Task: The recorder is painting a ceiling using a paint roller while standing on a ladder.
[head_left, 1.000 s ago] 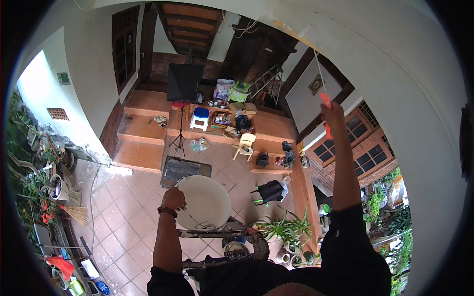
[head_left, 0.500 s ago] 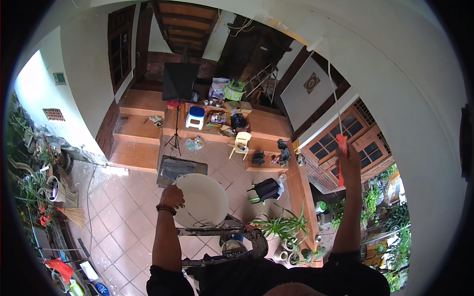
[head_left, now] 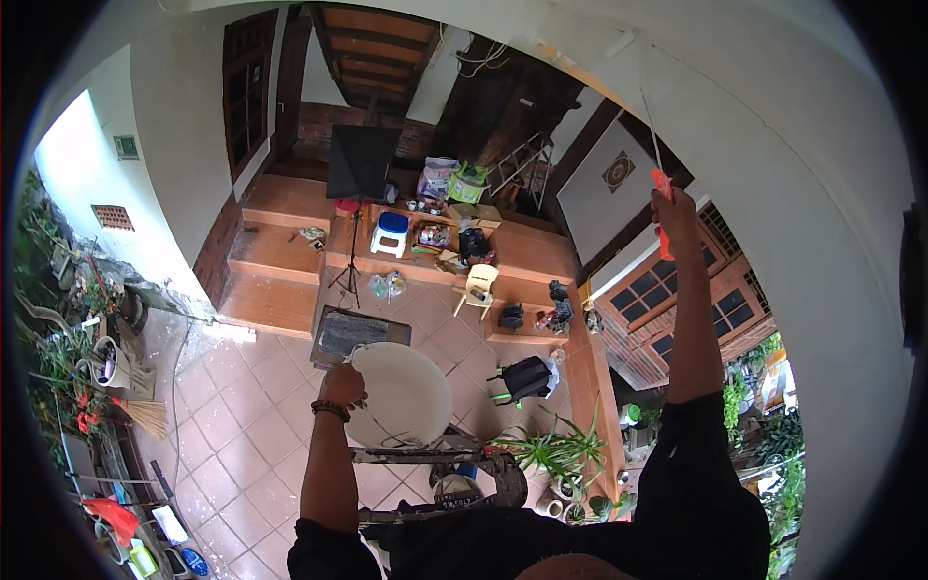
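Observation:
My right hand point(head_left: 674, 212) grips the red handle point(head_left: 666, 246) of a paint roller, whose metal rod point(head_left: 653, 145) runs up to a pale roller point(head_left: 621, 44) at the wall edge overhead point(head_left: 773, 155). My left hand point(head_left: 344, 387) is closed at the near-left rim of a white bucket point(head_left: 396, 387), holding it by the rim or wire handle; which one is hard to tell. The bucket sits at the top of a stained ladder point(head_left: 417, 456) just in front of my body. My left wrist has a beaded bracelet.
Below are a tiled floor point(head_left: 251, 416), orange steps point(head_left: 266, 300), a black light on a tripod point(head_left: 361, 159), a blue-white stool point(head_left: 389, 237), a cream chair point(head_left: 478, 290), a dark backpack point(head_left: 524, 380), potted plants point(head_left: 551, 449), a broom point(head_left: 145, 416) and a dark mat point(head_left: 360, 333).
My right hand with the roller moved down and right, then back up, ending right of where it was a second ago. My left hand stays at the bucket.

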Action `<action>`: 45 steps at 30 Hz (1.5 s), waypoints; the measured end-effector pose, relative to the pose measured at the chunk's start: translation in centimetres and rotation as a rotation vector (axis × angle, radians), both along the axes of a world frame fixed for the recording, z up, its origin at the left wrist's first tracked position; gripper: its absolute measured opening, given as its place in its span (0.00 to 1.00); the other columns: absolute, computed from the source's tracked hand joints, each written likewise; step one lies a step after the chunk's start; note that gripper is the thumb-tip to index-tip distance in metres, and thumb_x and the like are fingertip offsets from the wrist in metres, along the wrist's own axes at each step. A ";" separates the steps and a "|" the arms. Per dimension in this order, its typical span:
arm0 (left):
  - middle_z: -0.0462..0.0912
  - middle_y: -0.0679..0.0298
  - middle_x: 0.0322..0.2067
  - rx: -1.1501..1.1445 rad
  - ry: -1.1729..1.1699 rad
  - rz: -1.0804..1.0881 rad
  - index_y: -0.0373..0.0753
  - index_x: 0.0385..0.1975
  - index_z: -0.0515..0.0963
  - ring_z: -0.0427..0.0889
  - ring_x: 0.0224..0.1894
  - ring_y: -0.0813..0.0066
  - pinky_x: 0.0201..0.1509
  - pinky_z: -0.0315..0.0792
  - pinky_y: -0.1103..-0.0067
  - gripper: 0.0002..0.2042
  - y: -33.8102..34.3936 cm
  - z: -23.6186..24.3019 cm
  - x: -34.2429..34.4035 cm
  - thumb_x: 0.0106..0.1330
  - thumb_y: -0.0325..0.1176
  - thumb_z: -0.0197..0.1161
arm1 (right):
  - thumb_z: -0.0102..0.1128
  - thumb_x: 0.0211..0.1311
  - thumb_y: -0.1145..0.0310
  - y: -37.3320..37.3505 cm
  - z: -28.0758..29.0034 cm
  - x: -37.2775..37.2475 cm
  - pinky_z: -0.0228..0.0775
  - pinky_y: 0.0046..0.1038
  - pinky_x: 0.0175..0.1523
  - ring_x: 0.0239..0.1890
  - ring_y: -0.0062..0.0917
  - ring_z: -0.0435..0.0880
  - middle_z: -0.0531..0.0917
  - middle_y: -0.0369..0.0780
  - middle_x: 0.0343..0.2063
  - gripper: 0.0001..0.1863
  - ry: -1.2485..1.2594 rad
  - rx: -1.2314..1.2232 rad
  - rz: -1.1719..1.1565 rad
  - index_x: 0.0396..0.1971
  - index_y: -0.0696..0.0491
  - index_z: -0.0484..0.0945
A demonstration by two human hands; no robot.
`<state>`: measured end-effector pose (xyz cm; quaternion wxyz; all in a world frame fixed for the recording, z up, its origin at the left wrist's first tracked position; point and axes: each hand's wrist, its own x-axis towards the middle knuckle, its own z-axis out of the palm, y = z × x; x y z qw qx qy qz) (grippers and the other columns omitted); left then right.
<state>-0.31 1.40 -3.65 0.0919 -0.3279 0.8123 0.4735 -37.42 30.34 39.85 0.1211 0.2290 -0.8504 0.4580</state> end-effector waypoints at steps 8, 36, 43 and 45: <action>0.83 0.62 0.19 0.100 0.034 0.018 0.35 0.20 0.83 0.82 0.15 0.74 0.15 0.75 0.79 0.12 -0.2 -0.3 -0.3 0.62 0.32 0.57 | 0.53 0.63 0.66 6.9 -2.6 6.5 0.63 0.21 0.19 0.16 0.16 0.71 0.72 0.34 0.18 0.08 0.014 0.090 -0.016 0.28 0.55 0.71; 0.83 0.59 0.20 0.284 0.054 0.115 0.31 0.24 0.78 0.81 0.15 0.71 0.12 0.73 0.77 0.13 0.0 1.2 -0.2 0.64 0.30 0.50 | 0.54 0.63 0.65 4.9 0.1 7.3 0.61 0.21 0.17 0.17 0.17 0.72 0.73 0.34 0.19 0.09 -0.026 0.030 -0.041 0.30 0.56 0.72; 0.82 0.53 0.22 0.236 0.076 0.009 0.30 0.23 0.75 0.83 0.18 0.63 0.17 0.78 0.72 0.15 0.0 1.1 -0.2 0.67 0.32 0.45 | 0.54 0.62 0.65 6.8 -0.7 7.5 0.60 0.20 0.17 0.18 0.16 0.72 0.74 0.34 0.19 0.10 -0.018 0.032 -0.009 0.28 0.56 0.72; 0.83 0.57 0.21 0.241 0.067 0.041 0.31 0.23 0.77 0.82 0.17 0.68 0.15 0.76 0.76 0.14 0.0 1.1 -0.1 0.66 0.31 0.47 | 0.54 0.63 0.66 8.8 -1.7 10.2 0.60 0.20 0.17 0.17 0.15 0.72 0.73 0.34 0.18 0.09 0.020 0.094 -0.038 0.28 0.56 0.72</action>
